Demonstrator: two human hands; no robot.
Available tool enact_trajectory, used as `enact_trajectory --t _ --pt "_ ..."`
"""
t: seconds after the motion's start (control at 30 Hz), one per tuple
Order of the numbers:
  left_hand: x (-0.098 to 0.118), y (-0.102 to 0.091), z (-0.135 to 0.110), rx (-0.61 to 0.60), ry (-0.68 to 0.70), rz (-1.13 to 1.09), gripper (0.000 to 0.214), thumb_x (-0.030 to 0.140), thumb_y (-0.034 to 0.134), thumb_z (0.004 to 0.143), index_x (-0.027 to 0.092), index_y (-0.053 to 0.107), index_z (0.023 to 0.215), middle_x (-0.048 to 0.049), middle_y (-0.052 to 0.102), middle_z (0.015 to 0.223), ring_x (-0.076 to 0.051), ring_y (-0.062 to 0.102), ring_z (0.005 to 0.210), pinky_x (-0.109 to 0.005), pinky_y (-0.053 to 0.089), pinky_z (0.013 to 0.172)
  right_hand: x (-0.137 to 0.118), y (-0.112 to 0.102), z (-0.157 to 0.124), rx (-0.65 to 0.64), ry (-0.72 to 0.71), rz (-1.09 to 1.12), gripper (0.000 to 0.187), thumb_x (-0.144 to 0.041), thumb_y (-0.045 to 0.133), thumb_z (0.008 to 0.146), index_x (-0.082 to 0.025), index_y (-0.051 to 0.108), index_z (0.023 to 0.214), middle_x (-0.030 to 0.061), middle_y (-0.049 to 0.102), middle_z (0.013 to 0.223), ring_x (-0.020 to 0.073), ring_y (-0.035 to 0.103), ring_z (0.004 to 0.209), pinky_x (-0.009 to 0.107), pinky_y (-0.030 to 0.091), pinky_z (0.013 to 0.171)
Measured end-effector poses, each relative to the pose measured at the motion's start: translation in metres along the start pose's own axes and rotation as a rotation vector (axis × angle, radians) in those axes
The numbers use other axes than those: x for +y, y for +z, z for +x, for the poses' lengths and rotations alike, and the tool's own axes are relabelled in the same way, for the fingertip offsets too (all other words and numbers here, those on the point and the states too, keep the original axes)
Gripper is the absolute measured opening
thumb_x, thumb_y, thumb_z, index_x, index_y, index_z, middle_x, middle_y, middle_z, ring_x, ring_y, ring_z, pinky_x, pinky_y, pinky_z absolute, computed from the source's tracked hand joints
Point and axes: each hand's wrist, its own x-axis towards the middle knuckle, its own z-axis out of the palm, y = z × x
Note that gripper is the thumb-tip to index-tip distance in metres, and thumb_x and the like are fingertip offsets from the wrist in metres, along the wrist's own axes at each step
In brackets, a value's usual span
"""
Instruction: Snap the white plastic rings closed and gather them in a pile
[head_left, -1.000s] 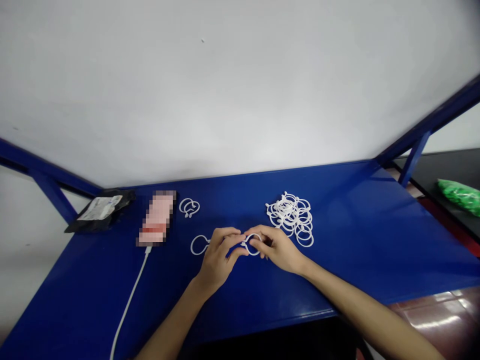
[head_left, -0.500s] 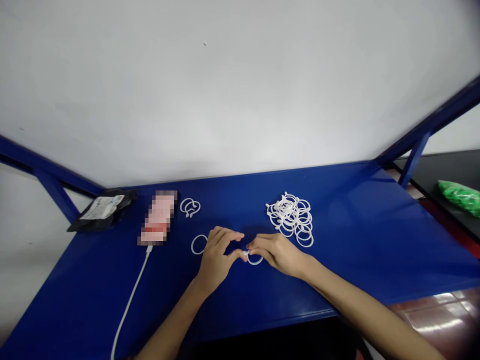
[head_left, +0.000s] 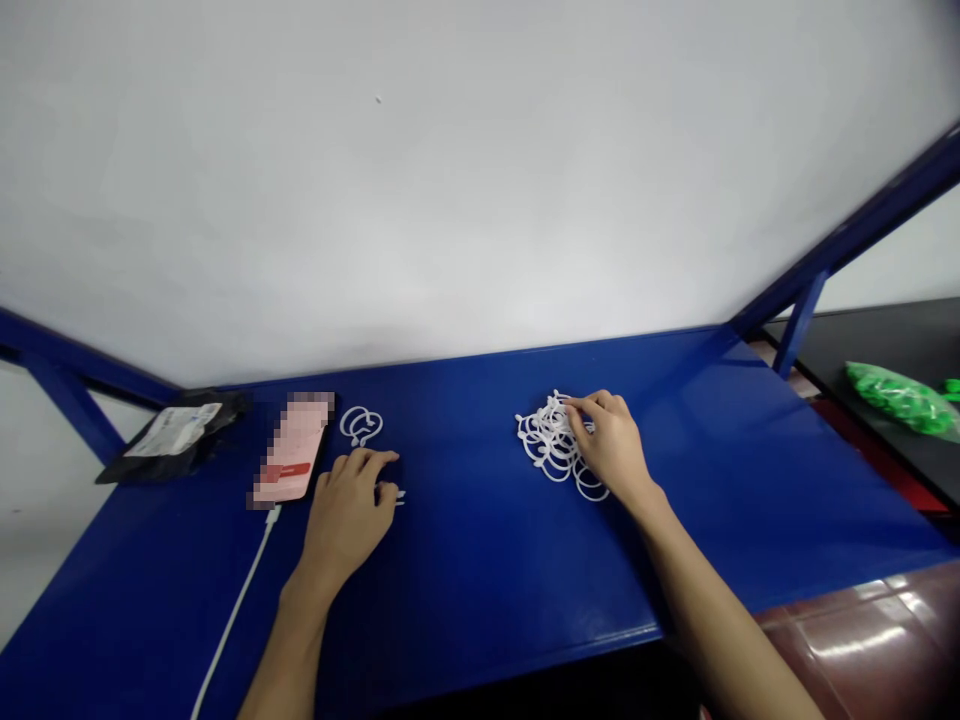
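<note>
On the blue table (head_left: 480, 560) my left hand (head_left: 346, 510) lies palm down, left of centre, with its fingers curled over white plastic rings. Only a small white tip of them (head_left: 398, 496) shows past my fingertips. A pair of linked white rings (head_left: 361, 425) lies just beyond that hand. My right hand (head_left: 611, 445) rests on the right side of the pile of white rings (head_left: 546, 445), its fingers bent down and pinched into the top of the pile.
A pink phone (head_left: 292, 455) with a white cable (head_left: 232, 610) lies left of my left hand. A black packet (head_left: 171, 436) sits at the far left corner. A green bag (head_left: 895, 396) lies on the black surface at right. A white wall backs the table.
My hands were together at the table's centre on joined rings. Now the left has carried the rings left toward the phone, and the right has moved back onto the pile. The view shifted.
</note>
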Motion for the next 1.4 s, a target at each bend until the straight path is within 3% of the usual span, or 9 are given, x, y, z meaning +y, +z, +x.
enact_trajectory --t 0.23,0.43,0.53,0.7,0.83,0.97,1.13,1.3,1.4 --pt "-0.01 0.003 0.0 -0.032 0.017 -0.12 0.023 0.023 0.047 0.091 0.024 0.066 0.104 -0.0049 0.067 0.108 -0.027 0.059 0.102 -0.042 0.043 0.084 -0.003 -0.004 -0.002 0.074 -0.029 -0.078 0.025 -0.026 0.054 0.098 -0.015 0.073 0.108 0.0119 0.064 0.094 0.0261 0.052 0.086 0.042 0.048 0.081" --pt "0.003 0.007 0.0 0.015 0.063 -0.225 0.016 0.031 0.051 0.096 0.023 0.065 0.093 -0.0026 0.069 0.093 -0.024 0.06 0.09 -0.038 0.04 0.078 -0.024 -0.007 -0.007 0.169 -0.141 0.051 0.018 -0.021 0.056 0.097 -0.019 0.07 0.108 0.0095 0.064 0.095 0.0245 0.053 0.087 0.041 0.049 0.08" --pt "0.017 0.011 -0.002 0.062 0.11 -0.305 0.014 0.031 0.054 0.097 0.022 0.064 0.093 -0.0008 0.068 0.086 -0.021 0.06 0.083 -0.037 0.039 0.077 -0.044 -0.001 -0.017 0.068 -0.276 0.179 0.018 -0.018 0.056 0.097 -0.019 0.068 0.11 0.0092 0.066 0.096 0.0237 0.055 0.088 0.041 0.05 0.08" --pt "0.043 0.018 -0.008 0.181 0.278 -0.406 0.013 0.025 0.059 0.095 0.021 0.061 0.083 0.0024 0.062 0.072 -0.016 0.056 0.072 -0.034 0.039 0.075 -0.074 0.014 -0.038 -0.277 -0.383 0.401 0.026 -0.029 0.055 0.1 -0.017 0.063 0.122 0.0107 0.066 0.108 0.0225 0.061 0.097 0.039 0.054 0.084" --pt "0.059 0.024 -0.009 0.306 0.333 -0.407 0.017 0.018 0.06 0.093 0.019 0.055 0.076 0.0037 0.054 0.064 -0.015 0.052 0.065 -0.033 0.038 0.071 -0.082 0.025 -0.05 -0.486 -0.174 0.587 0.032 -0.032 0.059 0.098 -0.02 0.057 0.127 0.0065 0.068 0.105 0.0174 0.066 0.086 0.034 0.056 0.081" --pt "0.067 0.027 -0.01 0.39 0.312 -0.377 0.022 0.015 0.06 0.09 0.019 0.05 0.072 0.0045 0.048 0.061 -0.015 0.048 0.062 -0.034 0.038 0.071 -0.083 0.031 -0.053 -0.528 0.031 0.754 0.025 -0.027 0.059 0.096 -0.02 0.057 0.119 0.0005 0.069 0.084 0.0131 0.064 0.068 0.027 0.053 0.066" --pt "0.071 0.022 -0.012 0.274 0.31 -0.583 0.023 0.02 0.056 0.095 0.02 0.05 0.073 0.0037 0.055 0.066 -0.014 0.052 0.065 -0.033 0.04 0.074 -0.084 0.027 -0.049 -0.511 0.049 0.804 0.009 -0.027 0.059 0.096 -0.02 0.063 0.092 -0.001 0.067 0.075 0.0116 0.06 0.064 0.024 0.048 0.061" --pt "0.065 0.018 -0.008 0.029 0.162 -0.859 0.036 0.046 0.06 0.093 0.02 0.054 0.07 0.002 0.056 0.068 -0.014 0.054 0.065 -0.029 0.042 0.066 -0.088 0.019 -0.049 -0.545 0.003 0.874 0.01 -0.026 0.058 0.096 -0.019 0.066 0.095 0.0 0.065 0.08 0.0122 0.06 0.069 0.025 0.048 0.063" --pt "0.061 0.02 -0.007 0.004 0.113 -0.908 0.043 0.058 0.061 0.088 0.02 0.056 0.068 0.0004 0.057 0.068 -0.014 0.054 0.064 -0.028 0.043 0.062 -0.089 0.017 -0.049 -0.603 -0.003 0.93 0.013 -0.029 0.058 0.097 -0.019 0.066 0.093 0.0005 0.066 0.081 0.0125 0.06 0.069 0.025 0.048 0.063"
